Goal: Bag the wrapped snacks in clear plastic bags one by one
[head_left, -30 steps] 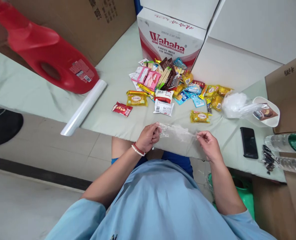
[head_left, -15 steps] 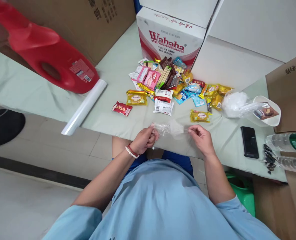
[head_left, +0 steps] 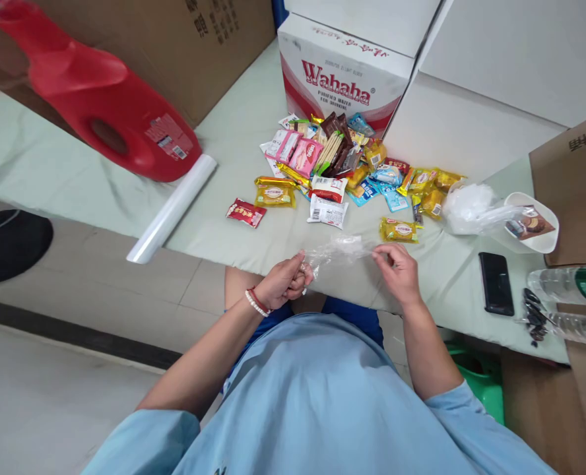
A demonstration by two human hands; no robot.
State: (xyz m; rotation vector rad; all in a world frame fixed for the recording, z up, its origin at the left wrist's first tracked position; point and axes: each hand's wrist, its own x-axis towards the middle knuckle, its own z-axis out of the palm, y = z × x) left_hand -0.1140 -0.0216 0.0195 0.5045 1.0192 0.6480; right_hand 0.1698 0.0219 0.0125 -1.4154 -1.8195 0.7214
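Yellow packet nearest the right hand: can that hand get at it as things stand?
Likely yes: the yellow packet lies just beyond the right hand, uncovered, though that hand seems to pinch the clear plastic.

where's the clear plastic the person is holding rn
In the head view, the clear plastic is near the middle, held between the left hand and right hand, on the person's side of the snack packets.
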